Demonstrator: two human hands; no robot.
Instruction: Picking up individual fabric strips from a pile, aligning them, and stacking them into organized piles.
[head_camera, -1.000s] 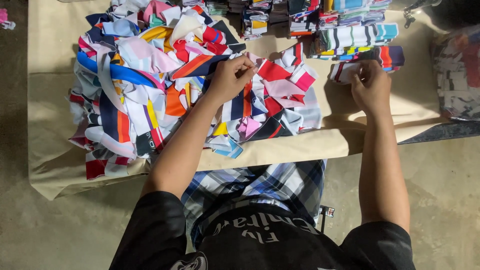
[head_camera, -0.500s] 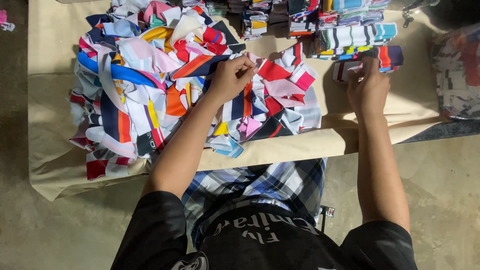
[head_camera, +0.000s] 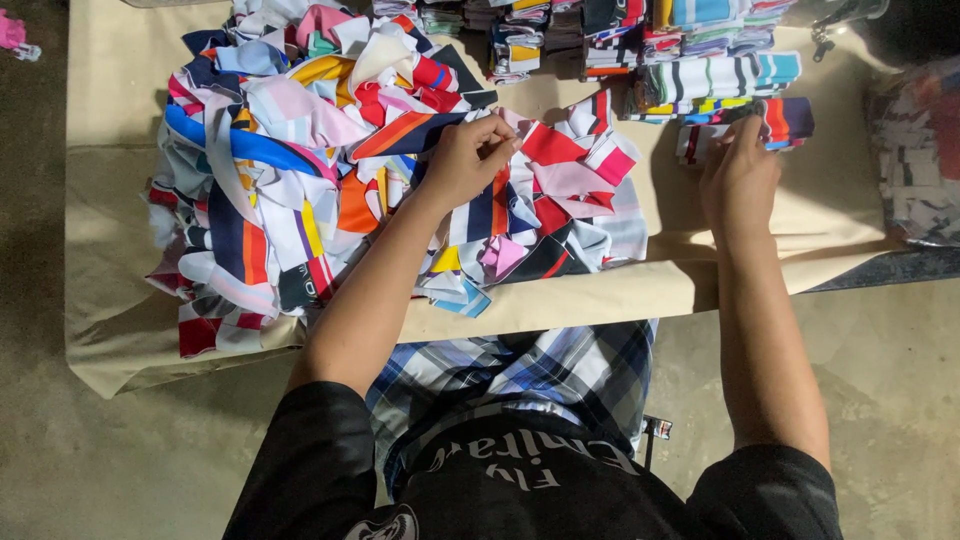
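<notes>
My left hand rests on a big heap of mixed-colour fabric pieces, its fingers pinching a white and red piece at the heap's right side. My right hand reaches to a small folded stack of striped pieces and presses on its near edge. Both lie on a beige cloth spread over the floor.
Rows of stacked, folded fabric pieces line the far side of the beige cloth. A bag of more pieces sits at the right. Bare concrete floor surrounds the cloth. My checked shorts are below.
My right hand has moved farther away from me, onto the small striped stack. My left hand has stayed on the heap.
</notes>
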